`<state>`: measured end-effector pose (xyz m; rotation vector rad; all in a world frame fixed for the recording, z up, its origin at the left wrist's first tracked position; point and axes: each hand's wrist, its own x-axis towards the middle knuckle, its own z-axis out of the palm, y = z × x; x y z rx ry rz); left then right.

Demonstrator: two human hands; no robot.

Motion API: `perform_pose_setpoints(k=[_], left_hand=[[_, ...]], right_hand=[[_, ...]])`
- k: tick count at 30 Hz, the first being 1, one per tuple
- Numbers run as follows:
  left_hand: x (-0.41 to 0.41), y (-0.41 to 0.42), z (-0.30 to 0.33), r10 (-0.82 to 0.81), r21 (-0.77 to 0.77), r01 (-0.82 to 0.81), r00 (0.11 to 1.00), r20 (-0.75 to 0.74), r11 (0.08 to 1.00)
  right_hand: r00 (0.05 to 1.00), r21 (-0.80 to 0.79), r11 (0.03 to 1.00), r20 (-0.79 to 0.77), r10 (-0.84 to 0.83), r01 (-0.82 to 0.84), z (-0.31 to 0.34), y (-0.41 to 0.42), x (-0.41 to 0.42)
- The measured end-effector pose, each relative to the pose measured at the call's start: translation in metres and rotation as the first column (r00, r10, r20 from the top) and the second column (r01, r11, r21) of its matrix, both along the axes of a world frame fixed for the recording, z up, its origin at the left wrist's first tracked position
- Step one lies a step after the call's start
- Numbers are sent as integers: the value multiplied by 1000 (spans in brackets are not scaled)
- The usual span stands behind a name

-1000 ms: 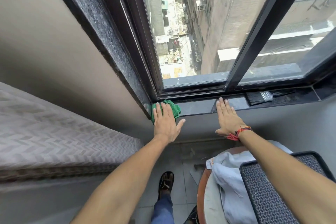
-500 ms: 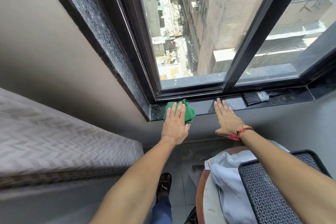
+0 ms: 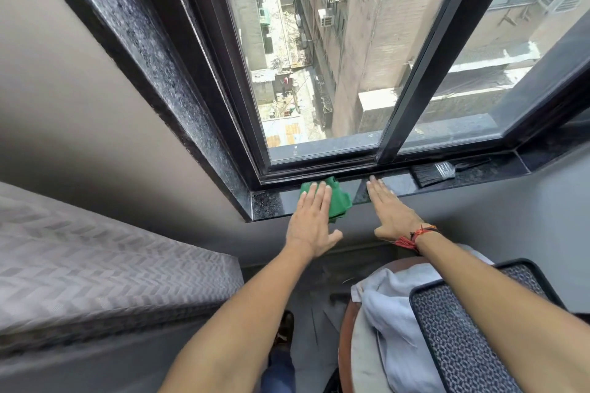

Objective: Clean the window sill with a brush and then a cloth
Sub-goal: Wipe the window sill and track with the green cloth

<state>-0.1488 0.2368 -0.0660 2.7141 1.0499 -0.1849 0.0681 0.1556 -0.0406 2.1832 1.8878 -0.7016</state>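
My left hand [image 3: 311,217] lies flat and open on the green cloth [image 3: 339,201] on the window sill [image 3: 271,202], my right hand [image 3: 391,212] flat and empty beside it, so I should push down and slide toward the brush [image 3: 432,173].

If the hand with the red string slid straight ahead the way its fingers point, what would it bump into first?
The right hand lies flat on the window sill, fingers pointing at the window. It would probably meet the dark window frame first. The brush lies off to its right, out of that line.
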Motion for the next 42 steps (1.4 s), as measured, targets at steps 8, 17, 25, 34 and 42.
perform_pose_setpoints(k=[8, 17, 25, 34, 42], left_hand=[[28, -9, 8, 87, -106, -86, 996, 5, 991], [5, 31, 26, 108, -397, 72, 904, 414, 915], [-62, 23, -26, 71, 71, -77, 995, 74, 995], [-60, 21, -25, 86, 96, -87, 996, 13, 992], [-59, 22, -23, 77, 95, -75, 997, -13, 993]], right_hand=[[980, 161, 983, -192, -55, 87, 11, 2, -3], [971, 375, 905, -198, -133, 201, -8, 12, -62], [975, 368, 926, 162, -150, 81, -24, 33, -114], [971, 348, 932, 170, -168, 100, -27, 12, -59], [955, 305, 948, 242, -169, 91, -15, -6, 8]])
